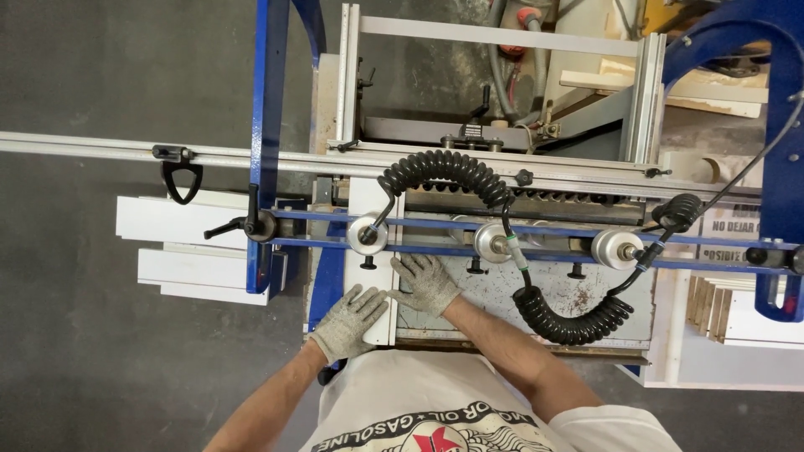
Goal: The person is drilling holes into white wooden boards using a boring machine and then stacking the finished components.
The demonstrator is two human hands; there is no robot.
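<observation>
Far left we see white boards (pixel 197 251) stacked at the machine's side, over a dark floor (pixel 75 351). Above them a long grey rail (pixel 100 147) runs across the view with a black stop (pixel 180 176) clamped on it. Next comes a blue upright (pixel 270 125) with a black lever (pixel 228 226) at its foot.

Our left hand (pixel 345 322), in a grey knit glove, lies flat with fingers spread on the near end of a white strip (pixel 378 322) (a narrow panel running away from us under the clamp bar). It grips nothing. Just right of it our right hand (pixel 425 283), also gloved, rests open and palm down, fingers on the strip's right edge and over the worn metal bed (pixel 494 297). The two hands are near each other, not touching.

The strip sits on the left part of the bed, its far end passing under the blue bar (pixel 435 224) and below the first round clamp (pixel 367 233). Two more round clamps (pixel 492 241) sit further right along the bar. A black coiled hose (pixel 444 172) arcs over the bar, and a second coil (pixel 569 322) loops down on the bed at right. Far right stand a blue frame (pixel 783 167) and more white panels (pixel 729 310) on edge
</observation>
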